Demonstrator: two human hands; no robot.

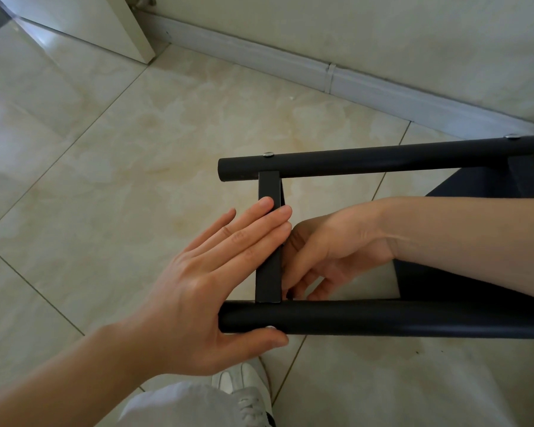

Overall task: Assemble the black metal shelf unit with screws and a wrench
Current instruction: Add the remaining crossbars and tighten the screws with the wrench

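The black metal shelf frame lies on its side above the tiled floor. Its far round tube and near round tube are joined by a flat crossbar. Silver screw heads sit on the far tube, and another shows on the near tube by my thumb. My left hand lays straight fingers across the crossbar, thumb under the near tube's end. My right hand reaches in behind the crossbar, its fingertips at the bar's inner side near the lower joint. The bar and my left fingers hide anything it holds. No wrench is visible.
A second crossbar and a dark panel lie at the right under my right forearm. My white shoe and light trouser leg are below the frame. A white baseboard and wall run behind, with a white door at top left.
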